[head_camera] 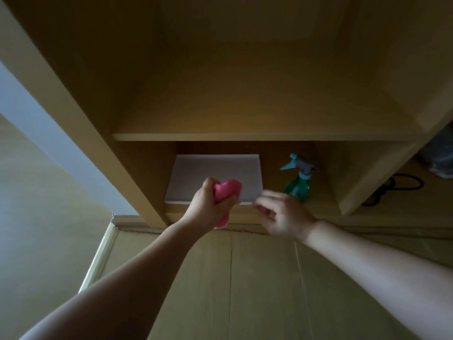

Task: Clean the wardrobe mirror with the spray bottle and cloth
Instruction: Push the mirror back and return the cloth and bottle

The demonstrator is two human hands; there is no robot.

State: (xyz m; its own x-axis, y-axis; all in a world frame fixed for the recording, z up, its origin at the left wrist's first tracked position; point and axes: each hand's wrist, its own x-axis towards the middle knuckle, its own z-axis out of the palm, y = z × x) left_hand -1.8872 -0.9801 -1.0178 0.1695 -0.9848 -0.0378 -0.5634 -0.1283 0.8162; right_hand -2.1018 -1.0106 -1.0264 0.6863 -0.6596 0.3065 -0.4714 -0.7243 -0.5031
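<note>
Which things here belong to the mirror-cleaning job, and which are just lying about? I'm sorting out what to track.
For the job:
- pink cloth, bunched in the left hand
- green spray bottle, upright on the lower shelf, right hand just in front of it, blurred, not gripping

Lying about:
- white box on the same shelf
- black cable on the floor to the right

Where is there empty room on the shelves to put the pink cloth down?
The upper shelf looks bare all across. On the lower shelf, free patches lie between the white box and the spray bottle, and right of the bottle. The left part is crowded by the box.
</note>
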